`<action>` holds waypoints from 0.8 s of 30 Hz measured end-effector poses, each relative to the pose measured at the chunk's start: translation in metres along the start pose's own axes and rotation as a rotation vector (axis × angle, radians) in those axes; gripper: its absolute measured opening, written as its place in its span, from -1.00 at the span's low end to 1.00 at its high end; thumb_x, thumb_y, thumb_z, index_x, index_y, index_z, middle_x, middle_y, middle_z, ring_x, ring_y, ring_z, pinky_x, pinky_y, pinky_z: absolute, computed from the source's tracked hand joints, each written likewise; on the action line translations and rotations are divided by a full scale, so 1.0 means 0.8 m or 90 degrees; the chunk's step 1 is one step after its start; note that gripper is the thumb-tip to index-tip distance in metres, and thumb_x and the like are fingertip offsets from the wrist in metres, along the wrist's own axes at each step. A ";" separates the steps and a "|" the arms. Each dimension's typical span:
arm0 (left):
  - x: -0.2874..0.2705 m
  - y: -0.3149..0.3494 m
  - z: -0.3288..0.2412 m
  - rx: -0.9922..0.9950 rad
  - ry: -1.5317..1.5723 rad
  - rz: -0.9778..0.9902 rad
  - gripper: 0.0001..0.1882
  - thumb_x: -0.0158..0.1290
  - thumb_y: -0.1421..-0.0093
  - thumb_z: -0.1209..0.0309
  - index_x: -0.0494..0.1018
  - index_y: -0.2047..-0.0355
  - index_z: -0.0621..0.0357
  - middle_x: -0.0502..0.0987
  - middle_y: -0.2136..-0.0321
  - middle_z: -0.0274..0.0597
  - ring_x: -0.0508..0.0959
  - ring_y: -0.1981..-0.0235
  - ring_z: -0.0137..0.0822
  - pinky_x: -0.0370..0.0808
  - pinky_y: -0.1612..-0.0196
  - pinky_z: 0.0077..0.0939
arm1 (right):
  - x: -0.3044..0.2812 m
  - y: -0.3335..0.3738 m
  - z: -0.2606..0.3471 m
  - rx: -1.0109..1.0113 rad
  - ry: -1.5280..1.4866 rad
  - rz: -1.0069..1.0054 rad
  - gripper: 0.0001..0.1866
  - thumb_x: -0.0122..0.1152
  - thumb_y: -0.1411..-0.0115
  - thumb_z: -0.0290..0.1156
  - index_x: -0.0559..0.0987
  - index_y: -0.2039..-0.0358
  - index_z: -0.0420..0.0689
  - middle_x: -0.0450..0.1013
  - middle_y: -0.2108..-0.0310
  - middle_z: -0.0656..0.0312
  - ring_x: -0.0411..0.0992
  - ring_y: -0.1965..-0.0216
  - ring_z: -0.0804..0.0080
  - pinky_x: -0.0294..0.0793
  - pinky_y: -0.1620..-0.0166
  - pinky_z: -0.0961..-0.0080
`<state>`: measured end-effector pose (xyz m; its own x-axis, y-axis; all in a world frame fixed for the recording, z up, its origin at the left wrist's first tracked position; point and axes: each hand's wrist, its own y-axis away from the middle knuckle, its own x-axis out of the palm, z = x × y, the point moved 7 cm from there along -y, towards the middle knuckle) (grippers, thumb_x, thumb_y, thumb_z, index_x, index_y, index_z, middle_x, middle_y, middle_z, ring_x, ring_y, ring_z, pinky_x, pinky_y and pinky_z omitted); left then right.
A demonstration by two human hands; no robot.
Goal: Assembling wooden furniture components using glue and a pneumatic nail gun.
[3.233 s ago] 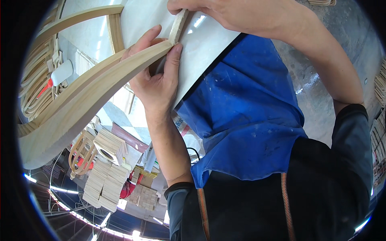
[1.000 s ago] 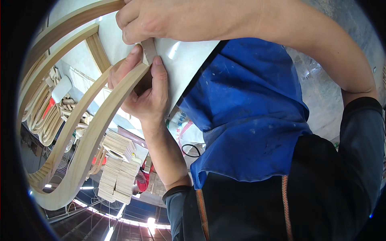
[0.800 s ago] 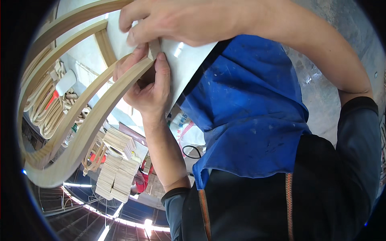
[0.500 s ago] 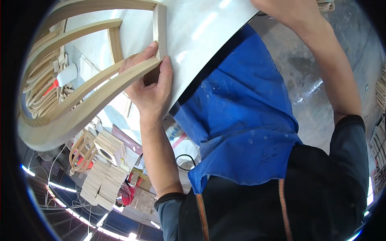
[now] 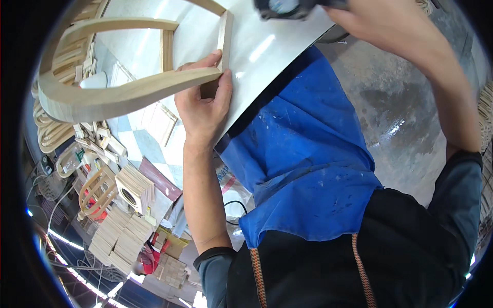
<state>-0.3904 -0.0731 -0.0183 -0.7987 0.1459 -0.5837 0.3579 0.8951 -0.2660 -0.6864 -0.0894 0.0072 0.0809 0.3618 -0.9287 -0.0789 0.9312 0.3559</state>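
Note:
A curved wooden chair frame (image 5: 128, 95) of pale bent pieces and short crossbars stands on the white tabletop (image 5: 282, 59). Around its nearest corner, where a crossbar (image 5: 225, 38) meets the curved rail, my left hand (image 5: 204, 110) is closed, with thumb and fingers gripping the joint. At the top edge, over the table, my right hand (image 5: 387, 23) is wrapped round a black hand tool (image 5: 287, 7). Only the tool's lower part with a round end shows, so its exact kind stays unclear. The tool is apart from the gripped corner.
A blue apron (image 5: 308, 154) hangs below the table edge. Wood offcuts (image 5: 102, 143), stacked pale boards (image 5: 113, 238) and a slatted wooden backrest (image 5: 97, 190) lie left. Bundled curved strips (image 5: 54, 126) sit farther left. A person in red (image 5: 149, 259) is in the background.
The chair frame has turned, its curved end rising in view, with my left hand still on the corner. My right hand has come in with the black tool, which was out of view before.

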 end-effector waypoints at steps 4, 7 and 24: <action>-0.011 0.012 0.006 -0.007 0.014 0.002 -0.66 0.31 -0.25 0.59 0.66 -0.05 0.23 0.54 0.28 -0.25 0.41 0.49 -0.52 0.39 0.40 -0.68 | 0.018 0.055 0.013 0.016 -0.528 0.171 -0.79 0.18 -0.38 -0.43 0.54 0.06 -0.28 0.53 0.45 0.11 0.46 0.50 0.38 0.45 0.40 0.50; -0.004 0.003 0.004 0.005 0.042 0.015 -0.66 0.31 -0.26 0.60 0.65 -0.05 0.24 0.54 0.27 -0.25 0.42 0.50 -0.52 0.39 0.40 -0.69 | 0.019 0.090 0.037 0.012 -0.870 0.227 -0.68 0.25 -0.44 -0.33 0.57 -0.07 -0.27 0.53 0.44 0.27 0.36 0.62 0.60 0.35 0.55 0.69; -0.003 0.003 0.003 0.033 -0.020 0.004 -0.64 0.34 -0.26 0.60 0.64 -0.07 0.23 0.64 0.16 -0.15 0.63 0.31 -0.44 0.60 0.24 -0.63 | 0.122 0.070 0.109 0.009 -1.469 0.497 -0.66 0.25 -0.51 -0.26 0.50 -0.08 -0.27 0.33 0.59 0.38 0.24 0.64 0.67 0.21 0.59 0.74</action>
<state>-0.3864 -0.0721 -0.0197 -0.7814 0.1373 -0.6088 0.3877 0.8712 -0.3011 -0.5959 0.0023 -0.0546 0.5365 -0.0630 0.8415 -0.6100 0.6601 0.4384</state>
